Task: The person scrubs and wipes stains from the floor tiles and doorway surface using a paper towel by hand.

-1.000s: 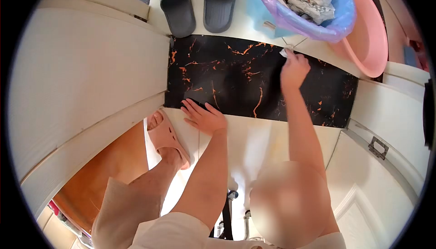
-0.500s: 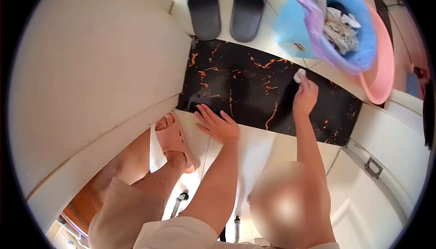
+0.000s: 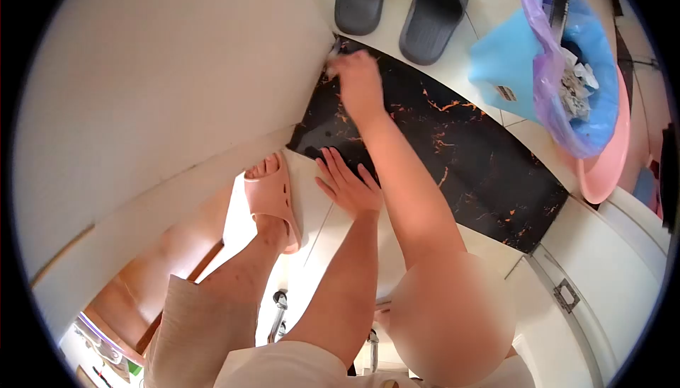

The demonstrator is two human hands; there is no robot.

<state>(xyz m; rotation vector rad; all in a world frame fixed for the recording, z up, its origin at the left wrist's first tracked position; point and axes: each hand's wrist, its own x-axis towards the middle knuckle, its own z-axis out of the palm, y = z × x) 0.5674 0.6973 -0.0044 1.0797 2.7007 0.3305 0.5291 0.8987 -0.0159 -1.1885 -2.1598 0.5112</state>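
A black threshold slab (image 3: 482, 183) with orange veining spans the doorway floor. My right hand (image 3: 361, 89) is at the slab's far left corner, beside the door frame, its fingers closed on a small wad of white tissue (image 3: 332, 69). The tissue is mostly hidden by my fingers and blurred. My left hand (image 3: 352, 186) lies flat with fingers spread, fingertips on the slab's near edge and palm over the pale floor tile. It holds nothing.
Two grey slippers (image 3: 432, 16) stand beyond the slab. To their right are a light-blue trash bin (image 3: 503, 69) with a purple-blue liner and a pink basin (image 3: 605, 168). A white door frame (image 3: 177, 55) rises at left. My foot in a pink slipper (image 3: 273, 200) is near it.
My right hand has swept from the slab's right part to its far left corner with the tissue. My left hand stays spread at the near edge. The view has shifted slightly.
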